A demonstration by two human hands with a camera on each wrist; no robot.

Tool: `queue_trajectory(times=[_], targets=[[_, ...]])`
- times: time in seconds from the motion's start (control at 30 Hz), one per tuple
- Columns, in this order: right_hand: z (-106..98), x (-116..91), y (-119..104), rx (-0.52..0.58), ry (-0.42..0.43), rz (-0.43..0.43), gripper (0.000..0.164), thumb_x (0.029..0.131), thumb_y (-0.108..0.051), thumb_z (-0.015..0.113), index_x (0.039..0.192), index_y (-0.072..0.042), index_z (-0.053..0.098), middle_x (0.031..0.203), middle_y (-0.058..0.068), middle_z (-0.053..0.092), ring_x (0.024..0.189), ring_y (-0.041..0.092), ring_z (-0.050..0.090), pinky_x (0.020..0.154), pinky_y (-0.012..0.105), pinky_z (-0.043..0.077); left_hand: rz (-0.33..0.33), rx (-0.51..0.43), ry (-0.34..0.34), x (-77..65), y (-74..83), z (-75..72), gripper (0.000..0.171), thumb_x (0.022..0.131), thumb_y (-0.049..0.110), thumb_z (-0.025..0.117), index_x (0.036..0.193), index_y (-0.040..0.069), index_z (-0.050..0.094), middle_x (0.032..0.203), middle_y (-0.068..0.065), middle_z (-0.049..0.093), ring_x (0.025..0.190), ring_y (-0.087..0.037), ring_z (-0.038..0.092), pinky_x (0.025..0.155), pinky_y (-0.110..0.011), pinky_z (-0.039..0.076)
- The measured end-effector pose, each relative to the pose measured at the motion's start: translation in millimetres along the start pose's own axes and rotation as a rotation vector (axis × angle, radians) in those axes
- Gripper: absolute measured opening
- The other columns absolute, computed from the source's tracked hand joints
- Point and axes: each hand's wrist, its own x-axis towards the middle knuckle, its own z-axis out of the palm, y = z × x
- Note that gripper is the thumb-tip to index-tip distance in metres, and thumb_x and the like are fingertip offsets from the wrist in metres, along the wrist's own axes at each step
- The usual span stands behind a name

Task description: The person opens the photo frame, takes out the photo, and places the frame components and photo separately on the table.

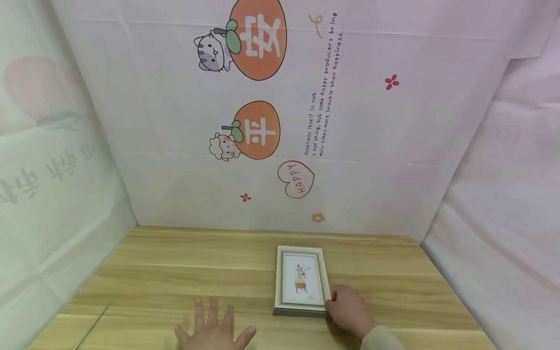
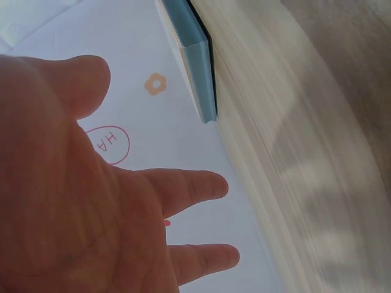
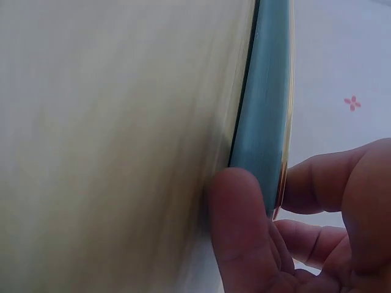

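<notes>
A picture frame (image 1: 324,272) with a pale border and a plant-pot print lies face up on the wooden table. My right hand (image 1: 351,309) pinches its near right corner. Up close in the right wrist view, fingers (image 3: 238,226) sit on both sides of the frame's teal edge (image 3: 263,116). My left hand (image 1: 212,328) is held to the left of the frame, its fingers spread and touching nothing. The left wrist view shows that palm (image 2: 73,207) large, with a corner of the teal frame (image 2: 198,67) beyond it.
A thin stick-like object (image 1: 93,325) lies at the left side of the wooden table (image 1: 188,267). White cloth walls (image 1: 363,146) printed with cartoon fruit and lettering enclose the table at the back and both sides.
</notes>
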Motion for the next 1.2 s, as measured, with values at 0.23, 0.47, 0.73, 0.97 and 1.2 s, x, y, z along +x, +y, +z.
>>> queue_trajectory(times=[0.23,0.47,0.73,0.97,1.2], targets=[[8.6,-4.0,-2.7,0.023,-0.022,-0.076,0.018,0.085,-0.004,0.059,0.072,-0.009,0.047,0.055,0.002,0.051,0.042,0.016,0.052,0.04,0.031,0.046,-0.003,0.01,0.004,-1.9,2.8,-4.3,0.094,0.082,0.084,0.043,0.136,0.01,0.06,0.152,-0.026,0.036,0.141,-0.054,0.014,0.093,-0.087,0.003],[16.5,-11.6,-7.7,-0.019,-0.048,-0.111,0.018,0.086,-0.009,0.061,0.073,-0.011,0.047,0.054,-0.001,0.051,0.043,0.015,0.051,0.041,0.031,0.044,0.031,-0.015,0.006,-0.4,-0.6,1.6,0.093,0.083,0.083,0.043,0.136,0.009,0.061,0.152,-0.027,0.035,0.141,-0.054,0.014,0.096,-0.086,0.005],[18.6,-22.2,-14.2,-0.035,-0.055,-0.119,0.02,0.087,-0.011,0.062,0.072,-0.012,0.048,0.058,-0.002,0.049,0.049,0.015,0.048,0.044,0.029,0.041,0.32,-0.195,-0.042,1.8,-6.4,10.3,0.085,0.093,0.068,0.048,0.135,-0.005,0.056,0.143,-0.038,0.038,0.134,-0.06,0.028,0.101,-0.076,0.024],[19.2,-27.7,-16.9,-0.063,-0.038,-0.138,0.023,0.084,-0.012,0.064,0.07,-0.014,0.046,0.058,-0.003,0.046,0.051,0.014,0.046,0.047,0.028,0.039,0.397,-0.376,-0.158,13.3,7.4,-1.8,0.086,0.093,0.055,0.062,0.138,-0.016,0.043,0.138,-0.035,0.046,0.125,-0.053,0.045,0.099,-0.066,0.038],[20.7,-32.0,-16.5,-0.058,-0.038,-0.157,0.025,0.082,-0.013,0.066,0.068,-0.015,0.045,0.057,-0.005,0.043,0.053,0.012,0.044,0.049,0.027,0.036,0.298,-0.562,-0.214,20.2,16.4,-12.9,0.039,0.093,0.025,0.07,0.113,-0.007,0.061,0.098,-0.014,0.066,0.086,-0.036,0.065,0.073,-0.055,0.054]])
